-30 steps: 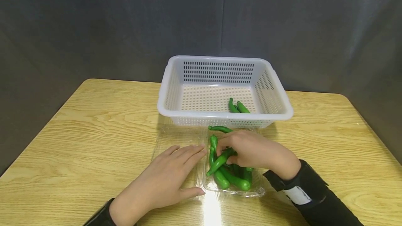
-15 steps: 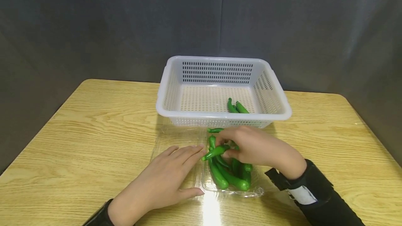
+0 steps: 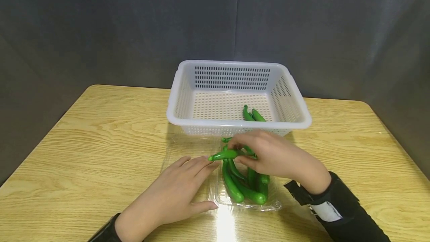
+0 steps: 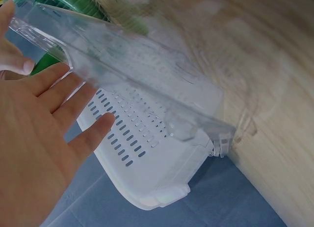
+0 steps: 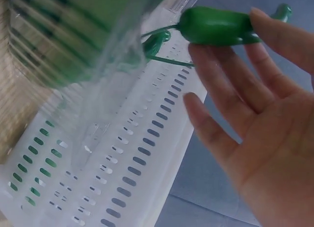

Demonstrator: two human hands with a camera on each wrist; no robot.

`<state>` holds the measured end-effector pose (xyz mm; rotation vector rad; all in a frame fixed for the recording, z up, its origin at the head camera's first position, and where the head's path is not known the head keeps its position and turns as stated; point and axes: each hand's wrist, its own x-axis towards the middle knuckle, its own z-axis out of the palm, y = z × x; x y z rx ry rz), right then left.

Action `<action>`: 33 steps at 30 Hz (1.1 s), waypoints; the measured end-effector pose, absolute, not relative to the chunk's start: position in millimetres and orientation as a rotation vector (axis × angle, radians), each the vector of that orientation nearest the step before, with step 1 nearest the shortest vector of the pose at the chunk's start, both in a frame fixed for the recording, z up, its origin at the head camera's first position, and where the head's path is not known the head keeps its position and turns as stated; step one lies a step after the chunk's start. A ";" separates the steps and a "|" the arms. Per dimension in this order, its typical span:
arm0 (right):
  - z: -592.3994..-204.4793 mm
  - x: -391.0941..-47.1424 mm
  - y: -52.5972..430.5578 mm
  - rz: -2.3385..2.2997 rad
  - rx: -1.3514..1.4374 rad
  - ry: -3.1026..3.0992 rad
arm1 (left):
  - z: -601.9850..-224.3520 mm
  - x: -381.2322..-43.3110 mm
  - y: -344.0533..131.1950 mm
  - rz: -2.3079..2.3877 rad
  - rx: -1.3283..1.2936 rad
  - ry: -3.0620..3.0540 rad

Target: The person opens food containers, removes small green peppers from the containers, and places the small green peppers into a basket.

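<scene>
Above a clear plastic clamshell box (image 3: 246, 207), my right hand (image 3: 273, 154) pinches a green pepper (image 3: 222, 155) between thumb and fingers. In the right wrist view this pepper (image 5: 216, 27) lies sideways across the fingers, its thin stem showing. Several more green peppers (image 3: 232, 188) lie in the box's right half; the right hand hides some of them. My left hand (image 3: 169, 195) lies beside the box's hinge side with fingers extended. In the left wrist view, the fingertips of the left hand (image 4: 46, 134) touch the clear plastic lid (image 4: 132, 75).
A white perforated basket (image 3: 231, 123) stands just behind the box, with a few green peppers (image 3: 258, 115) on its floor at the front right. The wooden table (image 3: 100, 141) stretches to both sides. A dark curtain (image 3: 134, 29) hangs behind the table.
My right hand has lifted the pepper from among the others and moved it up and left, turning it nearly level. The left hand stays in place.
</scene>
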<state>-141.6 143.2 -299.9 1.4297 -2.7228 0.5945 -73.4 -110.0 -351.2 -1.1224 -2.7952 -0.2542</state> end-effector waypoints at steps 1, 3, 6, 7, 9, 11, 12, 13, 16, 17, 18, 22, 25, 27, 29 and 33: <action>-299.5 -141.4 142.9 0.597 1.436 -2.704 | -351.3 -73.3 -110.1 -0.254 -1.121 -2.800; -298.8 -141.0 142.4 0.600 1.444 -2.665 | -351.2 -73.1 -110.2 -0.257 -1.118 -2.812; -297.2 -140.1 141.9 0.600 1.436 -2.612 | -351.0 -72.8 -110.6 -0.265 -1.121 -2.819; -296.4 -139.9 141.9 0.602 1.430 -2.592 | -351.0 -72.8 -110.7 -0.269 -1.123 -2.814; -295.3 -140.0 141.9 0.605 1.417 -2.547 | -351.1 -73.0 -110.8 -0.275 -1.130 -2.799; -294.9 -140.5 142.2 0.613 1.409 -2.500 | -351.3 -73.3 -110.8 -0.276 -1.135 -2.785; -294.8 -140.6 142.5 0.618 1.403 -2.477 | -351.4 -73.5 -110.8 -0.276 -1.135 -2.781; -294.6 -140.8 142.5 0.628 1.404 -2.455 | -351.6 -73.6 -110.8 -0.276 -1.136 -2.779; -295.2 -141.9 142.6 0.653 1.399 -2.394 | -352.0 -73.7 -110.6 -0.276 -1.133 -2.786; -295.3 -142.3 142.6 0.658 1.392 -2.374 | -352.0 -73.8 -110.5 -0.279 -1.132 -2.788; -295.7 -142.9 142.4 0.661 1.383 -2.356 | -352.1 -73.8 -110.4 -0.281 -1.131 -2.791; -297.2 -145.3 141.4 0.643 1.336 -2.287 | -352.0 -73.9 -110.5 -0.290 -1.127 -2.799; -297.3 -146.9 140.5 0.631 1.310 -2.232 | -352.2 -74.1 -110.4 -0.291 -1.126 -2.796; -296.5 -147.6 139.8 0.630 1.298 -2.196 | -352.3 -74.2 -110.4 -0.288 -1.127 -2.793; -295.7 -147.8 139.3 0.629 1.281 -2.170 | -352.2 -74.1 -110.4 -0.284 -1.127 -2.793; -295.4 -147.8 139.6 0.613 1.231 -2.140 | -351.5 -73.5 -110.6 -0.278 -1.126 -2.804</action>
